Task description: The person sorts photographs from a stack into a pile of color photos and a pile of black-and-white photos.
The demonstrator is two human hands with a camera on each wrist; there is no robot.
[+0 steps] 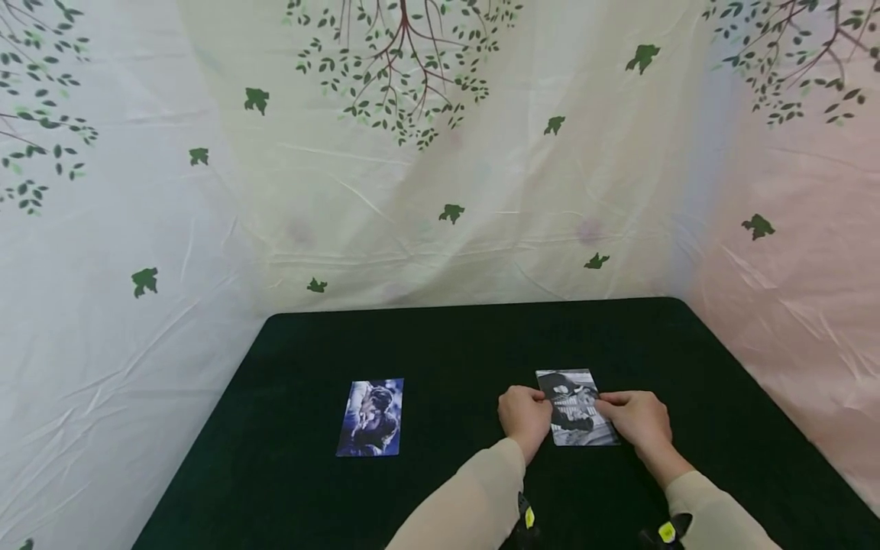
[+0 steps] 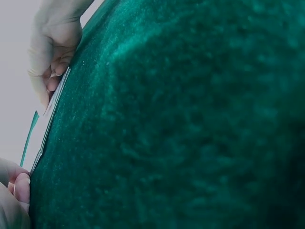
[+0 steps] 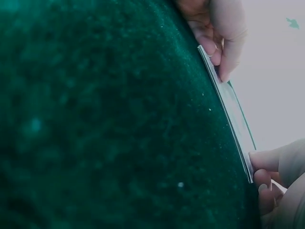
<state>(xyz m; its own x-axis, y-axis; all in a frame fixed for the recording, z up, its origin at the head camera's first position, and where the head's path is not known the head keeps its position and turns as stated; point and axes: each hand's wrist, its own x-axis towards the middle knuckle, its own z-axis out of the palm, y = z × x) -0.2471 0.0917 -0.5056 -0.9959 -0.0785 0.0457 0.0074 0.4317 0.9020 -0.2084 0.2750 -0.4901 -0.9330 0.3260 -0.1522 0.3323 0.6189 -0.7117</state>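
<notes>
A black-and-white picture card [image 1: 574,416] lies on the dark green cloth, right of the middle. My left hand [image 1: 525,420] pinches its left edge between thumb and fingers. On the opposite edge my right hand [image 1: 639,422] pinches it the same way, thumb on top. In the left wrist view the card's near edge [image 2: 50,125] shows thin layers, low over the cloth. The right wrist view shows that layered edge [image 3: 228,117] too, with the fingertips of both hands at its ends.
A second picture card [image 1: 372,418], in blue and violet tones, lies flat to the left of the hands. Green cloth covers the table [image 1: 447,344]. Behind it hangs a pale curtain [image 1: 385,244] printed with leaves and branches.
</notes>
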